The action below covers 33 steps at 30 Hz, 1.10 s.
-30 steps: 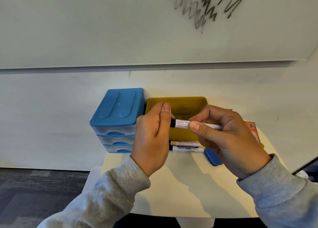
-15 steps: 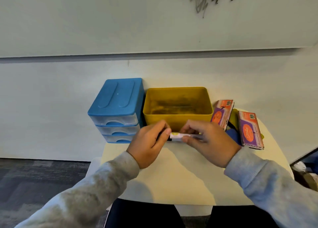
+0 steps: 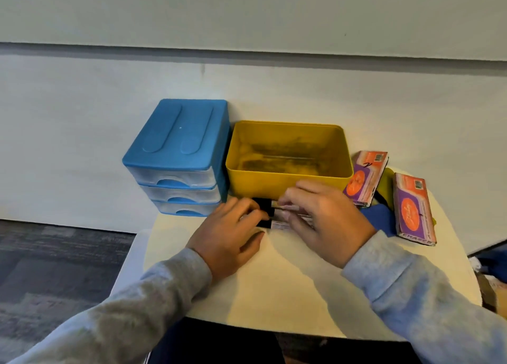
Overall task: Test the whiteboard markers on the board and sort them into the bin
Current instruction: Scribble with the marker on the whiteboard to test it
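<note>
Head view, markers (image 3: 277,216) lying left-right, caps left

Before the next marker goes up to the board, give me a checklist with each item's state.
1. Markers on table by the bin: ok.
2. Left hand at the black caps: ok.
3. Right hand over the barrels: ok.
4. One marker alone in a grip: cannot tell, blurred.
5. Yellow bin open and beside the hands: ok.
6. Board writing area in view: not ok.
</note>
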Motion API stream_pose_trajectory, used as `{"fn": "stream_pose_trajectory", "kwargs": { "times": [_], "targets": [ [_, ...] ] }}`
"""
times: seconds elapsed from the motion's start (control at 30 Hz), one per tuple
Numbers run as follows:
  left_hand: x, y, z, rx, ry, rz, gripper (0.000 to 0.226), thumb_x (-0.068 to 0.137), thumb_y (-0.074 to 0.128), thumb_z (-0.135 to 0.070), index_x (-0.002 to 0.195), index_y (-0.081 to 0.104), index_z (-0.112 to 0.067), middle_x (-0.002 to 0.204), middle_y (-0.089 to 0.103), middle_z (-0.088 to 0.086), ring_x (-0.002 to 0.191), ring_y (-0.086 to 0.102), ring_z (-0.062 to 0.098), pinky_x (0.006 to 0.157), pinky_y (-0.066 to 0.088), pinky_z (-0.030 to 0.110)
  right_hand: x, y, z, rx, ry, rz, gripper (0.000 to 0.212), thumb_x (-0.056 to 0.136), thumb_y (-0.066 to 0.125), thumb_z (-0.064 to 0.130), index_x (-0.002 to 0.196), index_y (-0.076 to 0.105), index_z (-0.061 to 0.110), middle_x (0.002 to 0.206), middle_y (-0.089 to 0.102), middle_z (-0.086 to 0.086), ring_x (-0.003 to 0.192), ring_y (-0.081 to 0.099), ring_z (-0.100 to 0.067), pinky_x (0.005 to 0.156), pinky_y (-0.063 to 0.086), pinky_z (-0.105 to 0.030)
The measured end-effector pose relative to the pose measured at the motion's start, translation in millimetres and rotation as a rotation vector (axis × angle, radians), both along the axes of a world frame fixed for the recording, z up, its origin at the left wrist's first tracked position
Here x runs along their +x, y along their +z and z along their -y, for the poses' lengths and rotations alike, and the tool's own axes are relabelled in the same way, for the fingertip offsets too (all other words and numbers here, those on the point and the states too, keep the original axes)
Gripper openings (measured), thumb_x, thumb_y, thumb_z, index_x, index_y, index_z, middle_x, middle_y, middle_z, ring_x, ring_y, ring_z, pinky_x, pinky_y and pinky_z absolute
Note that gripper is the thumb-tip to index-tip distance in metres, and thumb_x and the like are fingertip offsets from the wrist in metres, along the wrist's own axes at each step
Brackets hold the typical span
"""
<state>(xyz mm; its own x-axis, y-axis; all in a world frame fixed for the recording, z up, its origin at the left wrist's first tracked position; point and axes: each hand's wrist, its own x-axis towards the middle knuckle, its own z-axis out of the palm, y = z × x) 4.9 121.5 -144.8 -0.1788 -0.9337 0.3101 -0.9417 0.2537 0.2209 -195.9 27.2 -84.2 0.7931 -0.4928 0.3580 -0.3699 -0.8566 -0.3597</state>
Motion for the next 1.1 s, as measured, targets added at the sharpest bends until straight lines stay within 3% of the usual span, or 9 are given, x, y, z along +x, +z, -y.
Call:
{"fn": "stream_pose_trajectory", "kwargs": {
  "times": [0.1,0.17,0.37,0.5,0.7,0.87,0.97,1.1],
  "targets": [
    [0,-5,1,-0.038,0.000,-0.015,0.027,0.095,0.058,-0.032,0.117,0.065,-0.019,0.115,0.058,0.001,0.100,0.054,0.019,0.082,0.051,0.037,15,40,24,0.054,0.015,0.116,0.008,0.091,0.064,0.020,0.096,0.069,0.015,0.086,0.062,0.005,0.076,0.056,-0.013,0.066,0.045,-0.026],
    [0,-7,2,-0.031,0.011,-0.011,0.027,0.094,0.055,-0.035,0.115,0.065,-0.022,0.115,0.057,-0.001,0.100,0.054,0.016,0.081,0.053,0.034,27,57,48,0.138,-0.021,0.079,0.006,0.092,0.066,0.018,0.093,0.072,0.018,0.081,0.065,0.009,0.075,0.059,-0.010,0.068,0.048,-0.026],
    [3,-10,3,-0.043,-0.004,-0.066,0.021,0.093,0.059,-0.031,0.111,0.065,-0.021,0.111,0.058,-0.002,0.094,0.057,0.016,0.079,0.054,0.032,70,48,116,0.382,-0.064,-0.617,0.013,0.090,0.072,0.028,0.100,0.074,0.022,0.090,0.069,0.004,0.085,0.063,-0.018,0.075,0.047,-0.028],
    [4,-10,3,-0.047,-0.021,-0.085,0.020,0.094,0.063,-0.028,0.111,0.066,-0.019,0.111,0.059,0.001,0.095,0.059,0.019,0.082,0.053,0.035,81,32,123,0.388,0.006,-0.842,0.014,0.087,0.071,0.024,0.100,0.070,0.029,0.077,0.064,0.013,0.081,0.062,-0.015,0.079,0.050,-0.031],
    [4,-10,4,-0.055,-0.029,-0.069,0.020,0.096,0.061,-0.028,0.111,0.066,-0.017,0.108,0.061,0.002,0.093,0.059,0.020,0.080,0.053,0.036,88,13,122,0.209,0.015,-0.855,0.015,0.095,0.061,0.037,0.096,0.066,0.023,0.088,0.066,0.003,0.086,0.062,-0.023,0.080,0.050,-0.033],
    [4,-9,4,-0.045,-0.024,-0.075,0.020,0.097,0.058,-0.030,0.113,0.063,-0.020,0.108,0.060,0.000,0.094,0.058,0.018,0.080,0.053,0.035,92,17,124,0.116,-0.008,-0.952,0.017,0.093,0.064,0.028,0.100,0.066,0.013,0.094,0.067,-0.005,0.090,0.064,-0.031,0.076,0.051,-0.037],
    [3,-8,4,-0.020,-0.017,-0.057,0.021,0.097,0.056,-0.033,0.114,0.063,-0.024,0.110,0.058,-0.004,0.096,0.057,0.015,0.083,0.053,0.032,89,23,127,0.011,-0.066,-0.865,0.022,0.094,0.065,0.031,0.105,0.065,0.012,0.098,0.067,-0.008,0.088,0.064,-0.030,0.069,0.049,-0.035],
    [3,-8,4,-0.001,0.006,-0.032,0.022,0.098,0.053,-0.036,0.117,0.061,-0.028,0.112,0.056,-0.008,0.098,0.055,0.011,0.083,0.053,0.029,80,36,127,0.061,-0.068,-0.664,0.039,0.084,0.074,0.047,0.109,0.060,0.020,0.101,0.062,-0.001,0.088,0.061,-0.027,0.072,0.048,-0.035]
  ]
}}
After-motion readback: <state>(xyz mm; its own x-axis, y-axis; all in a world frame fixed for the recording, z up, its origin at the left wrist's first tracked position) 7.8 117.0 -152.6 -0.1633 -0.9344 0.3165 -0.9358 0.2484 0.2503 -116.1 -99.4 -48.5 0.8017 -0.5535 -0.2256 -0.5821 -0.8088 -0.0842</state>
